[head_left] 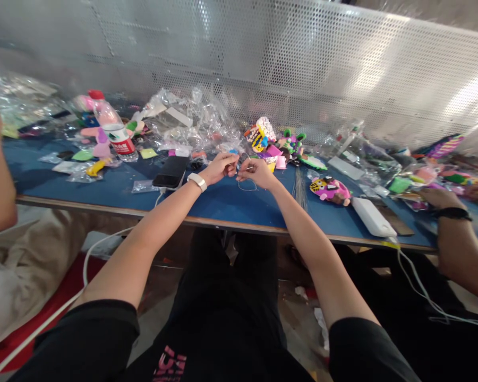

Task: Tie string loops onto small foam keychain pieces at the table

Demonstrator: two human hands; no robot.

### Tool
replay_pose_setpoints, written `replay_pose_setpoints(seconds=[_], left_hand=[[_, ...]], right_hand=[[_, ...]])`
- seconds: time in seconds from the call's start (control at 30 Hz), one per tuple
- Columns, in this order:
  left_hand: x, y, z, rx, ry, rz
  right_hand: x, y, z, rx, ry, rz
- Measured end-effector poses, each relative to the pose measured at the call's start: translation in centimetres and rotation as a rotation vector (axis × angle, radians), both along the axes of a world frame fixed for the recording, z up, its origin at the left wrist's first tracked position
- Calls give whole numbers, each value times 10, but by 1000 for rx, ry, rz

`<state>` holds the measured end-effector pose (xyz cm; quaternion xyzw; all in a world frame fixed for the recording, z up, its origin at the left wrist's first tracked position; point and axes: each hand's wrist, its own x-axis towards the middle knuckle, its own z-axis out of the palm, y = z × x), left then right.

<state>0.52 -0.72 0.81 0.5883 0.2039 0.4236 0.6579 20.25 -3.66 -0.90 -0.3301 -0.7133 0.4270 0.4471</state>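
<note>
Both hands meet over the blue table top (239,204), fingertips close together. My right hand (255,172) pinches a thin pale wire or thread (247,189), which hangs in a loop below the fingers. My left hand (222,165), with a white band on its wrist, has its fingers closed; what lies between them is too small to make out. Behind my hands stand colourful clay-like figures (261,135). A bundle of thin straight strands (300,188) lies right of my right hand, beside a pink and yellow figure (330,190).
Left of my hands are a black phone (171,172) with a white cable and a red-capped bottle (118,135). Clear plastic bags (199,119) pile along the perforated metal panel (302,69). A white power bank (372,216) lies right. Other people's arms (454,225) flank me.
</note>
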Motion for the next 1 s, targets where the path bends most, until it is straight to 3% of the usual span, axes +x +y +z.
replay_pose_setpoints(seconds=[0.23,0.5,0.83,1.0], left_hand=[[-2,-5,3,-1,0,-2],[-4,-5,-1,40,-33,-66],[-5,-6,-5,230,168,-83],[0,-8,-3,255,151,34]], right_hand=[[-7,-5,0,129,-98,-109],[-5,-6,2,133,-153,-36],[0,-2,-3,297,-313,-92],[-1,0,-3,358,-351,-116]])
